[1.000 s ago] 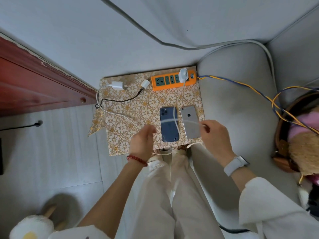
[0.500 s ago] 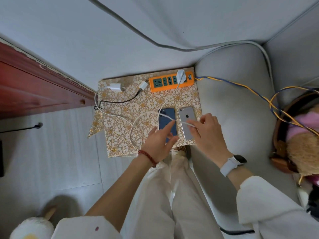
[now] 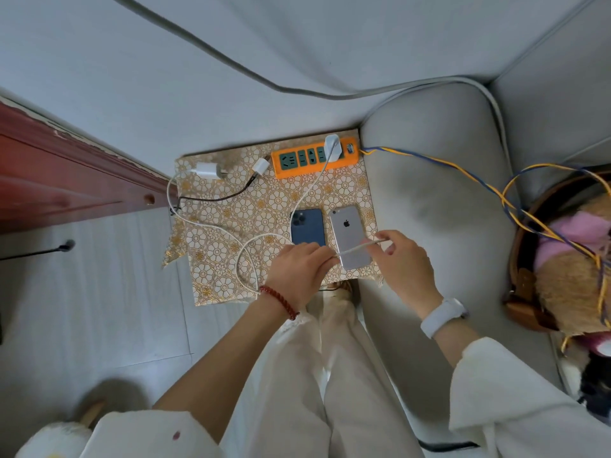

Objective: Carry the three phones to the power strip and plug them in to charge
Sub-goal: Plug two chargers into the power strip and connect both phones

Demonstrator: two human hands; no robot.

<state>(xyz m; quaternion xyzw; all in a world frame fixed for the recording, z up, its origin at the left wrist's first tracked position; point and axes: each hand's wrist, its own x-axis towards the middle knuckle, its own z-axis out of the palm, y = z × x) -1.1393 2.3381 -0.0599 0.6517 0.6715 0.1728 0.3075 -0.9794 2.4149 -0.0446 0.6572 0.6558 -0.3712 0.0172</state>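
Note:
A blue phone [image 3: 308, 226] and a silver phone [image 3: 350, 233] lie face down side by side on a gold-patterned table [image 3: 231, 209]. An orange power strip [image 3: 314, 165] sits at the table's far edge with one white charger [image 3: 332, 147] plugged in. Its white cable [image 3: 307, 193] runs down and loops round to my hands. My left hand [image 3: 297, 272] pinches that cable over the blue phone's near end. My right hand [image 3: 401, 259] pinches the cable's end over the silver phone. A third phone is not in view.
Two loose white charger plugs [image 3: 208, 170] [image 3: 261, 166] lie left of the strip, with a black cable [image 3: 215, 198] and another white cable. A grey sofa [image 3: 446, 209] stands to the right, a basket with a plush toy [image 3: 568, 259] beyond it. A red wooden door [image 3: 49, 180] is at the left.
My left hand moved right from beside the blue phone onto the cable and took hold of it. My right hand drew the cable's end taut across the silver phone.

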